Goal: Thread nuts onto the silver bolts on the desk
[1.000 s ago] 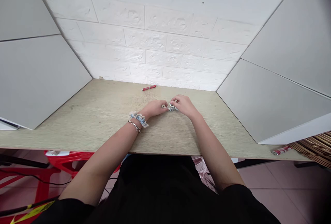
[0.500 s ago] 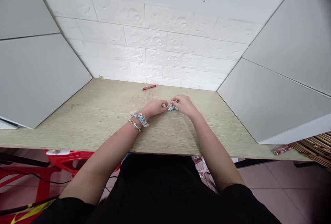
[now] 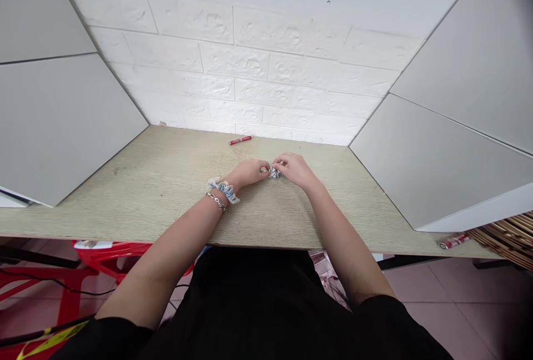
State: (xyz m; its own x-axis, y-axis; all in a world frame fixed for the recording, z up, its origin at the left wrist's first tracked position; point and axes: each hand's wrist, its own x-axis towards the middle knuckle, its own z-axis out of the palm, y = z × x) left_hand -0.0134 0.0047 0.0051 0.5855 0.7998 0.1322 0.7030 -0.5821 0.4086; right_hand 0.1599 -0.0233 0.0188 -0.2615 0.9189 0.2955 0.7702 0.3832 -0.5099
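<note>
A small, bunched silvery-white and dark thing (image 3: 275, 172) lies low over the table between my two hands; it is too small to tell its kind. My left hand (image 3: 250, 172) is closed, thumb and forefinger curled into a ring and pinched at its left side. From the right, my right hand (image 3: 292, 167) pinches its top with thumb and fingers, partly hiding it. On my left wrist sit a blue and white scrunchie (image 3: 225, 189) and a silver chain bracelet (image 3: 216, 201).
Near the white brick-patterned wall (image 3: 250, 60) lies a red tube (image 3: 240, 140) on the wooden table (image 3: 166, 182). Grey panels (image 3: 70, 121) flank both sides. At the right front edge are another red tube (image 3: 453, 241) and a brown slatted thing (image 3: 506, 238). A red stool (image 3: 104, 257) stands below left.
My right hand has shifted slightly left, closer to my left hand, and the silvery-white thing is bunched more tightly between them. My left hand has barely moved.
</note>
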